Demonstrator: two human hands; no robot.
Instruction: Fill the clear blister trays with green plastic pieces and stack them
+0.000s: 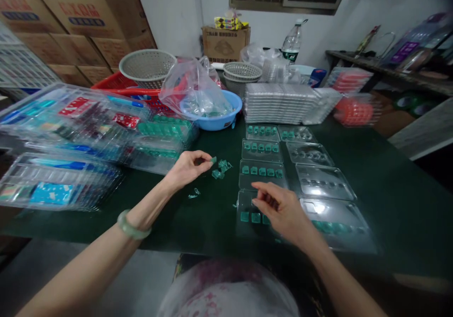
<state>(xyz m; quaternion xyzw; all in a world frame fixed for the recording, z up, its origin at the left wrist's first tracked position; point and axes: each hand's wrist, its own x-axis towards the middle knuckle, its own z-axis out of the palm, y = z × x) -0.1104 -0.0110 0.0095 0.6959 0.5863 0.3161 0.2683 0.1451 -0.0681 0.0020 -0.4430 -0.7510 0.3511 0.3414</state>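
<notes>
My left hand (191,166) pinches a small green piece (213,160) between thumb and fingertips. Just right of it, a small pile of green pieces (221,169) lies on the dark table. My right hand (276,206) hovers over the nearest tray of the left column (244,204), thumb and index finger slightly apart, with nothing visible between them. Green cubes sit in a row in that tray, partly hidden by the hand. Farther up the column, another clear tray (262,181) also holds green cubes. Beside it, a second column includes a clear tray (325,182) with unfilled hollows.
Stacked clear packs (56,180) cover the left of the table (212,222). At the back are a blue basin (235,102) with a plastic bag, a red basket (118,83) and stacked clear trays (279,104). Small green scraps (194,194) lie near my left hand.
</notes>
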